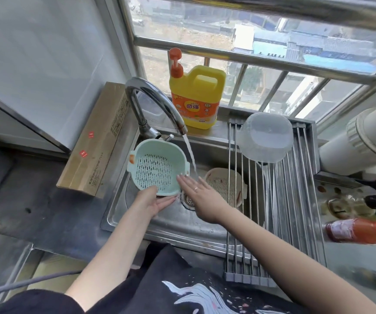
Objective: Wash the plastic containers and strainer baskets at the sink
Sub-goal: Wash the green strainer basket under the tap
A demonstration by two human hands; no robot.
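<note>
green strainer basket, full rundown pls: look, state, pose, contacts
The green strainer basket is pale mint plastic, squarish with rounded corners, its floor pierced by rows of slots, with a small orange-marked tab handle on its left rim. It is tilted up so its open inside faces the camera, held above the sink. The left hand supports its lower edge; the right hand, fingers flat, touches its lower right rim. The faucet's stream falls just beside its right edge.

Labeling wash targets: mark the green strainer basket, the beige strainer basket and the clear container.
green strainer basket (154,169), head view, on its perforated bottom.
beige strainer basket (220,183), head view, on its slotted inside, left of the rack bars.
clear container (266,134), head view, on its upturned base.
</note>
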